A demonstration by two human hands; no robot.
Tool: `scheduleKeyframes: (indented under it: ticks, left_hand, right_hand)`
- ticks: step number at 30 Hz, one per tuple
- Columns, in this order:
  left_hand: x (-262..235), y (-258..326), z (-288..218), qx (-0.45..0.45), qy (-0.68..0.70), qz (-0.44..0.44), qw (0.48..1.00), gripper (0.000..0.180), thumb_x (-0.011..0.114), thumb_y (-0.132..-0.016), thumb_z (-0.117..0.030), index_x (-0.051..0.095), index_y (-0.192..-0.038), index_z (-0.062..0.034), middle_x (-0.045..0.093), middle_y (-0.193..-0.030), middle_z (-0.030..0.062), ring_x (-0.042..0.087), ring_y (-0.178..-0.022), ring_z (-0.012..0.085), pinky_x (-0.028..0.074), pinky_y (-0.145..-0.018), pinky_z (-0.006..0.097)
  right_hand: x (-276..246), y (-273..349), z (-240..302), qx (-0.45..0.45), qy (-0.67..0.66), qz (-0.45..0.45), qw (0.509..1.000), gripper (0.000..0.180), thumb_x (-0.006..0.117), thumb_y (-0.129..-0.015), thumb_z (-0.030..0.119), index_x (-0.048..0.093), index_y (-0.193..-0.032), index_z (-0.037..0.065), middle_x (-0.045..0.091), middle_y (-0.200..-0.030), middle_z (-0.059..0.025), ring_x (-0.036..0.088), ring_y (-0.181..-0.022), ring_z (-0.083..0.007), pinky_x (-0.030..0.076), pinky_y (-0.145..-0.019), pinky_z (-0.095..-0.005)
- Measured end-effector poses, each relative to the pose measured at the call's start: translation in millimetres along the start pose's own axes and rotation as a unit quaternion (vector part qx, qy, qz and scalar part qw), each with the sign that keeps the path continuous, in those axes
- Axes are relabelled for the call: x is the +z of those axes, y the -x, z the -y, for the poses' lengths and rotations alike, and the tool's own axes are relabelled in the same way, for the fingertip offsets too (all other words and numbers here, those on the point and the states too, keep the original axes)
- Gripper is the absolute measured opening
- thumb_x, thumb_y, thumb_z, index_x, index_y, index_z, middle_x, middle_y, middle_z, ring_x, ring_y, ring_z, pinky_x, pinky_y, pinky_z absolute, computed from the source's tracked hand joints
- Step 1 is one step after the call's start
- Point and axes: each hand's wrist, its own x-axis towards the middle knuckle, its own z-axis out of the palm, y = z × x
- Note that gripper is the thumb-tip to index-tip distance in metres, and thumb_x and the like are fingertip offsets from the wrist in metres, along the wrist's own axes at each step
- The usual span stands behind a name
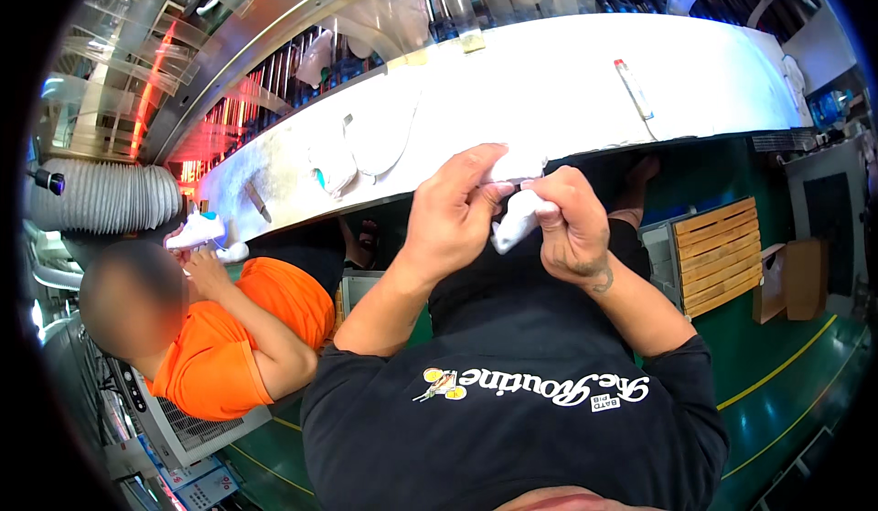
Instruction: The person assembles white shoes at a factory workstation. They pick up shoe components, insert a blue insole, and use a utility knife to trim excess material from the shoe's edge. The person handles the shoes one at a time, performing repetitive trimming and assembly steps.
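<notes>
A small white piece [515, 225], soft-looking and bent, is between my hands just off the near edge of the white worktable [512, 81]. Its exact kind is hard to make out. My left hand [455, 207] pinches the upper left part between thumb and fingers. Closed around the right side, my right hand [569, 227] presses its thumb on the white piece. Part of it hides behind my fingers. On the table, left of my hands, lie a white piece with a blue spot [333, 169] and a flat white rounded piece [384, 140].
A red-ended, slim tool [633, 88] lies on the table at the right. A brush-like tool [257, 201] is farther left. At the left, a person in an orange shirt [247, 337] handles a white shoe-like piece [198, 231]. A wooden slatted panel [718, 257] and cardboard box [807, 278] stand right.
</notes>
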Motion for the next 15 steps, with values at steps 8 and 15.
scheduleKeyframes:
  ticks: [8,15]
  left_hand:
    - [39,30,18,-0.024,0.371,0.045,0.927,0.038,0.058,-0.11,0.001,0.046,-0.146,0.0022,0.047,-0.166,0.0273,0.057,-0.141,0.0261,0.048,-0.115,0.041]
    - [56,48,22,0.086,0.181,0.044,0.979,0.025,0.074,-0.107,-0.014,0.052,-0.111,-0.0047,0.054,-0.161,0.0324,0.054,-0.076,0.0096,0.049,-0.069,0.026]
  right_hand:
    - [-12,25,-1,0.053,-0.036,-0.062,0.996,0.027,0.081,-0.104,0.022,0.067,-0.113,0.0,0.063,-0.098,-0.0082,0.052,-0.078,-0.0144,0.043,-0.067,-0.0276]
    - [-28,37,17,0.069,0.021,-0.033,0.997,0.015,0.077,-0.103,0.009,0.068,-0.109,0.0,0.062,-0.096,-0.0079,0.051,-0.077,-0.0138,0.041,-0.065,-0.0273]
